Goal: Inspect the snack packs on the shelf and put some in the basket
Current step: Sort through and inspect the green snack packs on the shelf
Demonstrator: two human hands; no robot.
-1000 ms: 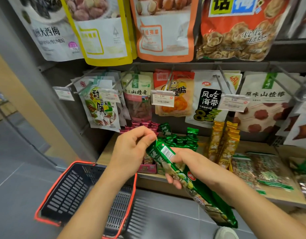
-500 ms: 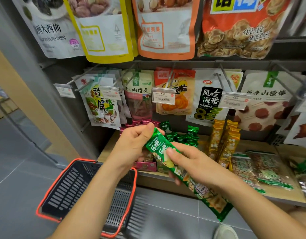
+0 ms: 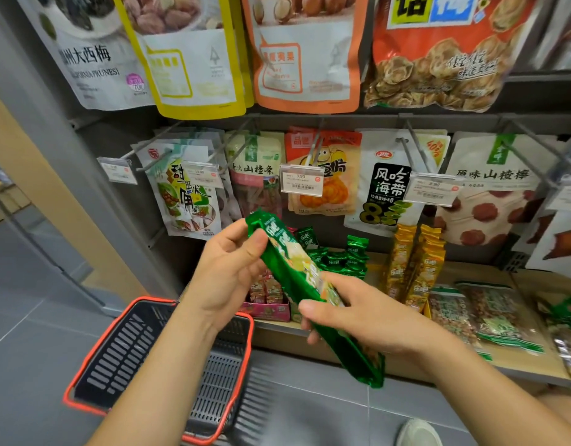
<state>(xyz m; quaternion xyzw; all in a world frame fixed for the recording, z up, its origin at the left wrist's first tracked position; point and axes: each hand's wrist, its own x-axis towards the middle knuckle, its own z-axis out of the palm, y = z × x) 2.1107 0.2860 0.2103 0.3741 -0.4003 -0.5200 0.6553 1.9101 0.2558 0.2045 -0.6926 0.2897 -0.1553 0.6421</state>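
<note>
- Pack: aslant in air before shelf, right of basket.
- Left hand pinching top end; right hand gripping middle.
- Risk: glossy film slipping on release, landing on floor outside basket.

Your left hand holds the pack by its upper end and your right hand holds its middle, in front of the shelf. The basket sits below your left arm, left of the shelf, with bags hanging on the wall behind
</note>
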